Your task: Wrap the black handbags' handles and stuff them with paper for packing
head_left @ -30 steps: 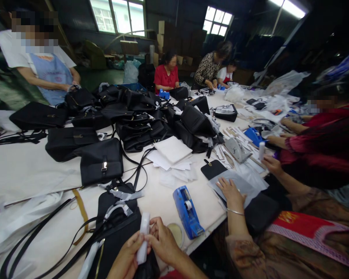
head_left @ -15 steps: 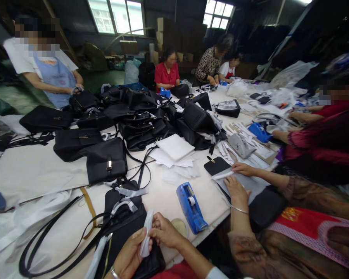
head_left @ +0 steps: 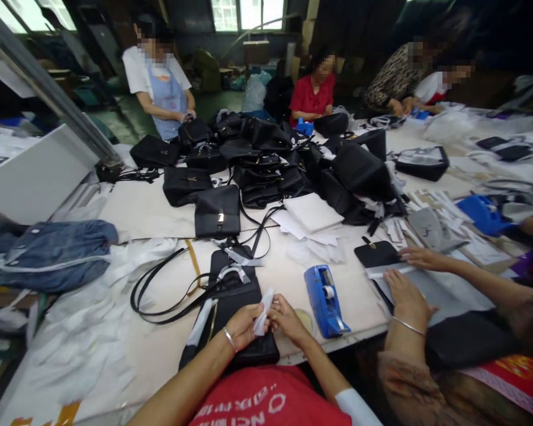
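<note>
— Strip (head_left: 263, 313), white and crumpled: where is it held?
— It is pinched between both hands, just above the near end of a black bag (head_left: 237, 293). The left hand (head_left: 242, 326) is closed on it from the left, the right hand (head_left: 288, 319) from the right.
— How are the hands posed?
— Fingertips are brought together around it, and the forearms are angled in from the near edge. A bangle (head_left: 229, 338) is worn on the left wrist.
— And around them?
— A blue tape dispenser (head_left: 326, 293) is set just right of the bag on the pale table (head_left: 151, 213). More black bags (head_left: 266, 160) are piled farther off. A co-worker's hands (head_left: 404, 293) are laid flat at the right. Windows are seen on the far wall.
</note>
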A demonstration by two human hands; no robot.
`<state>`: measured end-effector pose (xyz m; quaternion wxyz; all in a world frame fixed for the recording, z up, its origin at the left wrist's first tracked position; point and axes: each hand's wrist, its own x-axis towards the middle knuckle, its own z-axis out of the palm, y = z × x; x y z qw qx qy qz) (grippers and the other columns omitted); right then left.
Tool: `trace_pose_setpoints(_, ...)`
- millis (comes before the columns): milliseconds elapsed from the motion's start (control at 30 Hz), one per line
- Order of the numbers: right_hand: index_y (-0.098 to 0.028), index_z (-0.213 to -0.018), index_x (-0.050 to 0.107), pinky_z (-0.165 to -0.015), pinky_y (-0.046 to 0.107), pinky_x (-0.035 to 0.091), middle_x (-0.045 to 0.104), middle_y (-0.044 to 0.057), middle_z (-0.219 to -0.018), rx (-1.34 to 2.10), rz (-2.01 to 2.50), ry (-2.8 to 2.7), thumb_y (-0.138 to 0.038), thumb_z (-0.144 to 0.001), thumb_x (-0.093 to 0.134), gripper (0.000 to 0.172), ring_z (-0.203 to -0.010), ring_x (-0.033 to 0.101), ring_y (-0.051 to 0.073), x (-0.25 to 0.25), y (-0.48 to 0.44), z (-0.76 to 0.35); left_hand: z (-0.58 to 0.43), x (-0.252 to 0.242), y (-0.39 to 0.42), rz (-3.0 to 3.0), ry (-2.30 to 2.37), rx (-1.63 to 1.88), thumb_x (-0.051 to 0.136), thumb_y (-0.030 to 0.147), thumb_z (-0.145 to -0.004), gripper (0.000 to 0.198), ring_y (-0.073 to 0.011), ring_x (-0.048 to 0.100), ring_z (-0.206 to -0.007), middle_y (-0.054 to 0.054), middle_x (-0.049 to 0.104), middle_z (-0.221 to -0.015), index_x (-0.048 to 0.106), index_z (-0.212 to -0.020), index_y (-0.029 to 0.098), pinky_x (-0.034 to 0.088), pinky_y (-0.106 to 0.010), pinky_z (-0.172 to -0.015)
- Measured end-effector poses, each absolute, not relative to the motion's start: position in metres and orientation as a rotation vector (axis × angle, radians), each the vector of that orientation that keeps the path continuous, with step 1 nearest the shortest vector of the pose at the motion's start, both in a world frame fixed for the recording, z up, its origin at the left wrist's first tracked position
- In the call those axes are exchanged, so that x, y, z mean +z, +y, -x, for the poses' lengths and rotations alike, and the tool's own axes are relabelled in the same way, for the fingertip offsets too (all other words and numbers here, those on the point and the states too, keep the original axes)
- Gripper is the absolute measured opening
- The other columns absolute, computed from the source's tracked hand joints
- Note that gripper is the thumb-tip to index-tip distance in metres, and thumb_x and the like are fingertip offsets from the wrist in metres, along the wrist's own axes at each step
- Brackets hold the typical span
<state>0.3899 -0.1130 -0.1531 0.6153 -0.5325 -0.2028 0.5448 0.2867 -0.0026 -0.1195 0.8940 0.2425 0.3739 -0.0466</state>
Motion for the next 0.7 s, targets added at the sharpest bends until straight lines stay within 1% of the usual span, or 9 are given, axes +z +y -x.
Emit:
trace_pose_setpoints(100,-0.022,-0.099,0.041,-0.043,0.017,0.037,0.055,-0.006,-0.071,1.254,1.25,-0.449,-0.043,-0.077,0.06,0.036,-0.045,0.045,0.005,-0.155,-0.113,-0.386,-0.284,-0.12,0.001,-0.451,0.736,-0.103,0.061,0.031,-0.081,0.028,-0.0112,0.06,-0.05,-0.009,0.065,-0.065,0.063,-0.091,0.005,0.05,-0.021,-0.052)
trace_pose_setpoints(167,-0.021,-0.099,0.043,-0.043,0.018,0.036,0.054,-0.006,-0.067,1.236,1.324,-0.467,-0.043,-0.077,0.059,0.035,-0.044,0.044,0.006,-0.155,-0.116,-0.388,-0.283,-0.119,0.002,-0.443,0.733,-0.105,0.062,0.032,-0.081,0.028,-0.0111,0.06,-0.05,-0.008,0.065,-0.063,0.063,-0.092,0.006,0.049,-0.021,-0.052)
trace_pose_setpoints(267,-0.02,-0.098,0.046,-0.044,0.019,0.038,0.052,-0.006,-0.062,1.085,1.538,-0.496,-0.041,-0.079,0.057,0.03,-0.045,0.045,0.007,-0.149,-0.123,-0.393,-0.283,-0.117,-0.002,-0.498,0.762,-0.057,0.062,0.034,-0.08,0.031,-0.0122,0.06,-0.051,-0.007,0.065,-0.063,0.062,-0.096,0.008,0.048,-0.022,-0.052)
trace_pose_setpoints(333,-0.02,-0.101,0.047,-0.044,0.021,0.04,0.052,-0.006,-0.063,1.014,1.61,-0.469,-0.043,-0.081,0.054,0.032,-0.045,0.047,0.008,-0.144,-0.125,-0.394,-0.286,-0.116,-0.009,-0.598,0.798,0.014,0.063,0.038,-0.078,0.033,-0.0128,0.059,-0.05,-0.007,0.064,-0.061,0.063,-0.092,0.009,0.045,-0.022,-0.049)
trace_pose_setpoints(433,-0.021,-0.108,0.044,-0.041,0.022,0.04,0.052,-0.006,-0.063,1.064,1.577,-0.435,-0.049,-0.081,0.05,0.039,-0.045,0.05,0.01,-0.139,-0.119,-0.389,-0.294,-0.116,-0.02,-0.813,0.828,0.129,0.064,0.045,-0.073,0.034,-0.012,0.053,-0.044,-0.003,0.06,-0.055,0.063,-0.078,0.011,0.041,-0.023,-0.045)
trace_pose_setpoints(500,-0.021,-0.106,0.045,-0.04,0.022,0.04,0.051,-0.005,-0.061,1.108,1.556,-0.45,-0.051,-0.081,0.051,0.04,-0.045,0.051,0.011,-0.14,-0.112,-0.385,-0.298,-0.117,-0.024,-0.927,0.824,0.172,0.063,0.046,-0.072,0.034,-0.0122,0.051,-0.043,-0.001,0.059,-0.054,0.063,-0.077,0.012,0.04,-0.024,-0.046)
trace_pose_setpoints(567,-0.021,-0.101,0.047,-0.041,0.022,0.039,0.052,-0.005,-0.06,1.148,1.555,-0.464,-0.052,-0.081,0.05,0.037,-0.045,0.05,0.011,-0.143,-0.105,-0.383,-0.298,-0.117,-0.024,-0.996,0.815,0.187,0.063,0.041,-0.072,0.03,-0.0129,0.052,-0.046,-0.002,0.061,-0.057,0.065,-0.083,0.013,0.04,-0.024,-0.048)
trace_pose_setpoints(633,-0.02,-0.095,0.049,-0.041,0.022,0.038,0.053,-0.004,-0.06,1.194,1.558,-0.491,-0.053,-0.081,0.049,0.036,-0.045,0.049,0.011,-0.148,-0.099,-0.383,-0.293,-0.114,-0.019,-1.02,0.762,0.164,0.064,0.032,-0.071,0.027,-0.0141,0.055,-0.052,-0.003,0.064,-0.063,0.066,-0.089,0.014,0.042,-0.025,-0.053)
trace_pose_setpoints(700,-0.02,-0.091,0.051,-0.04,0.021,0.036,0.053,-0.004,-0.06,1.221,1.564,-0.534,-0.054,-0.081,0.048,0.036,-0.044,0.046,0.01,-0.151,-0.094,-0.384,-0.281,-0.11,-0.011,-0.998,0.711,0.11,0.065,0.025,-0.068,0.031,-0.0159,0.058,-0.059,-0.004,0.065,-0.069,0.065,-0.097,0.014,0.044,-0.026,-0.058)
